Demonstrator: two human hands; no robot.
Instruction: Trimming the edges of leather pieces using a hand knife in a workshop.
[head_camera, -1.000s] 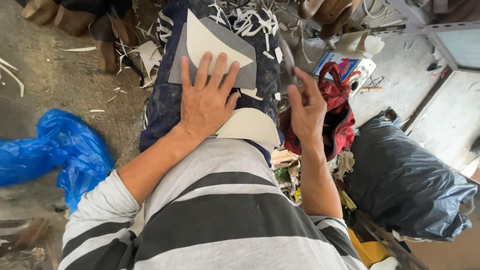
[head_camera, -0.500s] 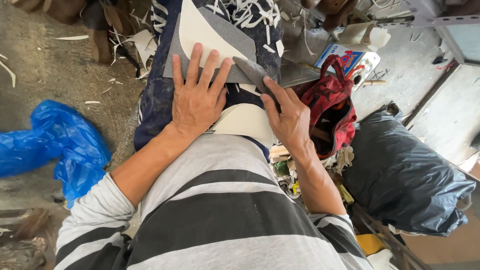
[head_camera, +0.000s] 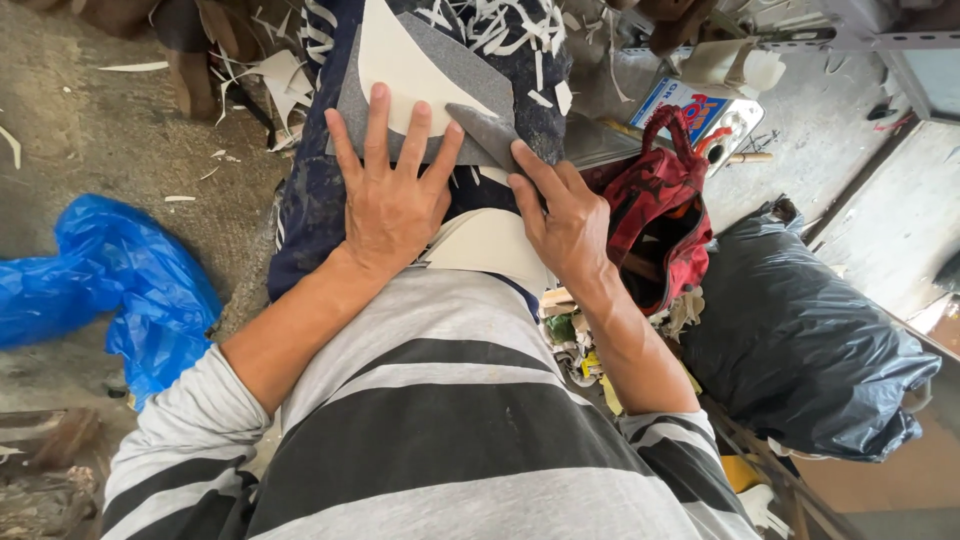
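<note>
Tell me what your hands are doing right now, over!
Left hand flat on grey sheet, fingers spread. Right hand presses a grey blade-like piece on that sheet. Cream piece on top. Nothing in the way.

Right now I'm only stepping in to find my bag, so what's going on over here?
A person in a striped shirt presses the left hand flat on a grey sheet with a cream piece on top, laid over dark blue cloth. The right hand holds a grey blade-like tool against the sheet's edge. White offcuts lie scattered beyond. A red bag and a black sack sit to the right, with blue plastic to the left.
</note>
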